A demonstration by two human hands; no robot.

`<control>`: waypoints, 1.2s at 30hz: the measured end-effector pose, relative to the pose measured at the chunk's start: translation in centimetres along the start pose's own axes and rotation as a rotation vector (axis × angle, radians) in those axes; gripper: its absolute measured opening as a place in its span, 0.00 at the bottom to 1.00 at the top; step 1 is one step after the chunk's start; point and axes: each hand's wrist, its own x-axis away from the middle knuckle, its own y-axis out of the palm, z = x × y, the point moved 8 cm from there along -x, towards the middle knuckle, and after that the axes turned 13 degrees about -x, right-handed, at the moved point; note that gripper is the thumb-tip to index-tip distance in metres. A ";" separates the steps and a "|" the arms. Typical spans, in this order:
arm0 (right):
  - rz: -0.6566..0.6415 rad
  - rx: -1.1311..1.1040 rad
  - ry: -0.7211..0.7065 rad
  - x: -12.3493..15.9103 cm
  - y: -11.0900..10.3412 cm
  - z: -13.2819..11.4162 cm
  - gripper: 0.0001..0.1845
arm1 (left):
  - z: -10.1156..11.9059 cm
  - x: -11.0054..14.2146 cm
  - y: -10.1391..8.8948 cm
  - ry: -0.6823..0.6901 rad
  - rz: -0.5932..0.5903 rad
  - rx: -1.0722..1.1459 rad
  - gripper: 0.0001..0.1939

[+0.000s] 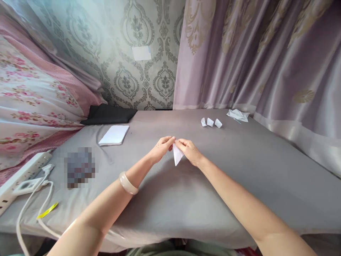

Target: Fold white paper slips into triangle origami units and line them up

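Between my two hands, above the middle of the grey-covered table [149, 199], is a folded piece of white paper [177, 155], its pointed end hanging down. My left hand [163, 146] pinches the paper's upper edge with thumb and fingertips. On the other side my right hand [189, 150] grips the same paper, thumb on top, close beside the left fingertips. Part of the paper is hidden behind the fingers. A pale bangle [128, 183] circles my left wrist.
Three small folded paper pieces [210, 122] stand at the back right, with crumpled white paper [238, 115] beyond them. A stack of white paper [114, 135] and a black cloth [109, 114] lie back left. Nearer are a power strip [25, 177], cables, a yellow strip [48, 210] and a blurred item [80, 167].
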 end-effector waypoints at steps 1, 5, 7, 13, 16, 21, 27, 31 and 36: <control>0.011 -0.018 -0.003 -0.2 0.0 -0.1 0.21 | 0.5 -0.2 -0.2 0.010 0.024 -0.028 0.20; 0.014 -0.055 -0.003 -0.8 -0.3 -0.4 0.20 | 2.1 -0.7 -1.0 0.047 0.105 -0.130 0.21; 0.045 -0.055 -0.015 -1.0 -1.0 -0.6 0.20 | 2.4 -0.7 -1.1 0.064 0.112 -0.214 0.23; 0.301 -0.026 -0.100 -1.2 -4.8 -1.3 0.19 | 0.5 0.2 1.0 0.018 -0.019 -0.407 0.26; 0.315 -0.052 -0.098 -1.4 -5.5 -1.0 0.18 | -0.1 0.2 2.2 0.053 -0.053 -0.272 0.24; 0.386 -0.138 -0.090 -1.5 -6.7 0.6 0.19 | -1.7 -0.8 3.7 0.029 -0.115 -0.101 0.24; 0.452 -0.176 -0.063 -1.6 -8.1 2.9 0.21 | -3.0 -0.9 3.1 0.024 -0.047 -0.119 0.20; 0.543 -0.286 -0.011 -1.6 -9.0 3.7 0.20 | -2.2 -0.4 1.6 0.094 0.088 -0.174 0.24; 0.532 -0.324 0.052 -1.6 -8.8 4.4 0.20 | -0.2 0.3 1.7 0.336 0.146 -0.497 0.13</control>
